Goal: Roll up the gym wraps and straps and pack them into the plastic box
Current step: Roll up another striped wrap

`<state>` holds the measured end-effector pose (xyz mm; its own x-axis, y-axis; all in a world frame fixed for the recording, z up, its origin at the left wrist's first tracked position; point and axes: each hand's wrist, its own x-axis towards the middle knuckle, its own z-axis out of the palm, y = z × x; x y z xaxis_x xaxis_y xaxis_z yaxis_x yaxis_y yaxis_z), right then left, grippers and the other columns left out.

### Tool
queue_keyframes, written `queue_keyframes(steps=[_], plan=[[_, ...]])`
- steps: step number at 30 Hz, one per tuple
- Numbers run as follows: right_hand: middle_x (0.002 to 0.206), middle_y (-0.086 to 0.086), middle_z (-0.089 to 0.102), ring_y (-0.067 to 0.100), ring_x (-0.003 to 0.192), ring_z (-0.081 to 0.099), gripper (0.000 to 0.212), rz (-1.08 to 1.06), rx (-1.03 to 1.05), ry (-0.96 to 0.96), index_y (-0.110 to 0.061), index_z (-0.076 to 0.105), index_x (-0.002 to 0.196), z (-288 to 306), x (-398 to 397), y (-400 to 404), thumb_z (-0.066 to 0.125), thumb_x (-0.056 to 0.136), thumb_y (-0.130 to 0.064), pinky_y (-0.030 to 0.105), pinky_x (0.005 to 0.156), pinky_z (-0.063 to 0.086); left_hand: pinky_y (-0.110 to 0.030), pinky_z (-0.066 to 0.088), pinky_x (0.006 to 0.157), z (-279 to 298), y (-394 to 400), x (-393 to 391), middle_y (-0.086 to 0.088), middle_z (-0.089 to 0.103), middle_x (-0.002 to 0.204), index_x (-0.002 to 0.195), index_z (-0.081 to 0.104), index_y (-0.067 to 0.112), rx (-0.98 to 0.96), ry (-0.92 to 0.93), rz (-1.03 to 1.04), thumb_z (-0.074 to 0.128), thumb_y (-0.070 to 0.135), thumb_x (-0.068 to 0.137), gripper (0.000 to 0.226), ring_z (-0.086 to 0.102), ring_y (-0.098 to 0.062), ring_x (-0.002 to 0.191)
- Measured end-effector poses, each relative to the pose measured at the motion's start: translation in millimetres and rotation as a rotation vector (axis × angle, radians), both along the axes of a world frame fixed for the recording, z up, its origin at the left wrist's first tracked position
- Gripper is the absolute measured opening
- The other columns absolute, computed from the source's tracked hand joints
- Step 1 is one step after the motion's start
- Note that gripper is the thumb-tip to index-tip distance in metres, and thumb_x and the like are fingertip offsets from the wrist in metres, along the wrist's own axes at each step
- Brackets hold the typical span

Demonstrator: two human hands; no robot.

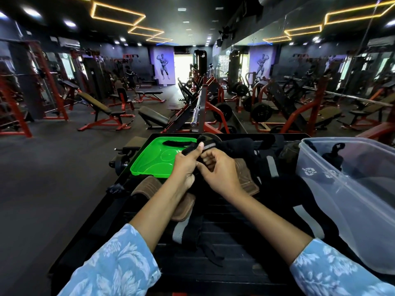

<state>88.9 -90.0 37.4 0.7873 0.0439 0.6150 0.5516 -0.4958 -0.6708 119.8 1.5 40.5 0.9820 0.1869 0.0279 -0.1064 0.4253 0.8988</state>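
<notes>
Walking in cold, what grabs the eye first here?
Two hands, left hand and right hand, meet at the centre, gripping a black strap. Just behind them lies a bright green lid, and at the right edge sits a clear plastic box.

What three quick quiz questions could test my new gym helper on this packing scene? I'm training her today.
1. True or false: both hands, left and right, hold the black strap.
2. What colour is the lid? A red, B green, C blue.
3. On which side of the person is the clear plastic box?

Key: 1 true; 2 B; 3 the right.
</notes>
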Motion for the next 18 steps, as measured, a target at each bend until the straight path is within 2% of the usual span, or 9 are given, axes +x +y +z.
queue_keyframes(steps=[2, 4, 7, 8, 10, 12, 15, 18], plan=[[0.094, 0.008, 0.060, 0.011, 0.082, 0.053, 0.029, 0.029, -0.098, -0.006, -0.002, 0.061, 0.100, -1, -1, 0, 0.072, 0.075, -0.012, 0.020, 0.077, 0.045, -0.038, 0.050, 0.074, 0, 2, 0, -0.004, 0.064, 0.060, 0.072, 0.060, 0.007, -0.016, 0.047, 0.032, 0.070, 0.016, 0.081, 0.017, 0.058, -0.020, 0.060], [0.098, 0.006, 0.057, 0.010, 0.087, 0.050, 0.037, 0.032, -0.161, -0.006, -0.002, 0.059, 0.104, -3, -3, 1, 0.074, 0.073, -0.014, 0.016, 0.078, 0.040, -0.038, 0.053, 0.075, 1, 2, -1, -0.007, 0.064, 0.065, 0.072, 0.061, 0.007, 0.003, 0.066, 0.024, 0.071, 0.021, 0.080, 0.019, 0.060, -0.021, 0.061], [0.089, 0.006, 0.060, 0.012, 0.079, 0.052, 0.028, -0.043, -0.078, -0.012, -0.003, 0.060, 0.092, -4, -2, 0, 0.075, 0.072, -0.016, 0.013, 0.069, 0.036, -0.025, 0.055, 0.057, 0, -4, -5, -0.001, 0.063, 0.055, 0.063, 0.062, 0.013, -0.016, 0.005, -0.068, 0.068, 0.017, 0.083, 0.021, 0.060, -0.012, 0.049], [0.087, 0.005, 0.061, 0.012, 0.077, 0.053, 0.026, -0.059, -0.056, 0.010, -0.003, 0.061, 0.091, -3, -2, -1, 0.074, 0.073, -0.016, 0.014, 0.068, 0.037, -0.023, 0.054, 0.056, 0, -6, -6, 0.001, 0.063, 0.055, 0.061, 0.062, 0.015, -0.015, -0.016, -0.089, 0.068, 0.016, 0.083, 0.023, 0.060, -0.011, 0.049], [0.086, 0.001, 0.062, 0.010, 0.078, 0.056, 0.024, -0.040, -0.020, 0.073, -0.004, 0.063, 0.093, 1, 0, -4, 0.074, 0.074, -0.014, 0.015, 0.072, 0.042, -0.024, 0.055, 0.063, 1, -9, -8, 0.001, 0.067, 0.062, 0.068, 0.066, 0.014, -0.035, -0.056, -0.114, 0.065, 0.014, 0.085, 0.016, 0.064, -0.010, 0.056], [0.087, 0.001, 0.065, 0.011, 0.081, 0.060, 0.023, 0.036, 0.058, 0.144, -0.004, 0.065, 0.097, 5, 4, -6, 0.073, 0.076, -0.010, 0.022, 0.080, 0.049, -0.024, 0.055, 0.069, 2, -7, -8, 0.001, 0.069, 0.067, 0.077, 0.067, 0.012, -0.093, -0.096, -0.128, 0.063, 0.012, 0.085, 0.009, 0.065, -0.010, 0.062], [0.087, 0.006, 0.066, 0.015, 0.082, 0.060, 0.019, 0.129, 0.127, 0.218, -0.004, 0.066, 0.098, 6, 6, -5, 0.070, 0.079, -0.006, 0.035, 0.084, 0.050, -0.022, 0.056, 0.060, 2, -3, -10, -0.002, 0.067, 0.063, 0.068, 0.068, 0.013, -0.160, -0.101, -0.233, 0.066, 0.016, 0.075, 0.008, 0.065, -0.011, 0.057], [0.098, 0.015, 0.067, 0.022, 0.092, 0.061, 0.020, 0.198, 0.212, 0.301, -0.001, 0.065, 0.102, 6, 6, -3, 0.065, 0.082, -0.004, 0.039, 0.090, 0.048, -0.022, 0.055, 0.057, 5, -1, -15, -0.005, 0.065, 0.062, 0.073, 0.062, 0.010, -0.130, -0.085, -0.290, 0.063, 0.020, 0.070, 0.010, 0.065, -0.014, 0.054]])
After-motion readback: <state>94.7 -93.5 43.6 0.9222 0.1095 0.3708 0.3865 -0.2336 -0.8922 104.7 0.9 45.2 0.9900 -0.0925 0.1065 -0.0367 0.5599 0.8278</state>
